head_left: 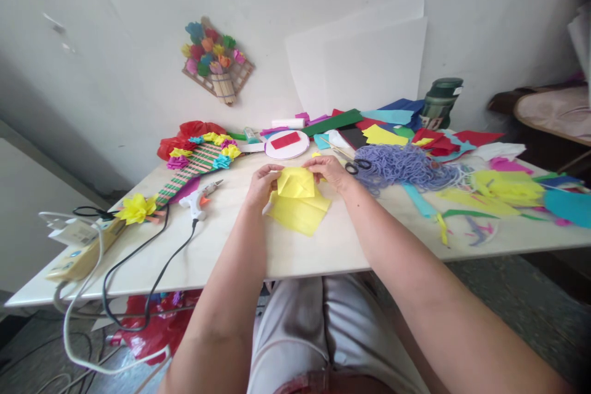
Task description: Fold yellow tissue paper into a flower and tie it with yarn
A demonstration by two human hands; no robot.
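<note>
Between my two hands is a small square of yellow crepe paper [296, 183], creased across its middle. My left hand [265, 183] pinches its left edge, and my right hand [329, 172] grips the upper right corner with closed fingers. Just below it, a second yellow paper sheet [300, 214] lies flat on the table, partly covered by the held piece. Behind my hands sits a white oval disc [299, 151] bearing a red paper strip [285, 140]. Black-handled scissors [358, 166] rest close to my right hand, against a heap of purple yarn [406, 165].
To the left are a white glue gun [196, 200] with its cord, a power strip [87, 249] and a woven piece with paper flowers [196, 163]. Coloured paper scraps [503, 188] spread over the right side. A dark green bottle [441, 104] stands at the back right.
</note>
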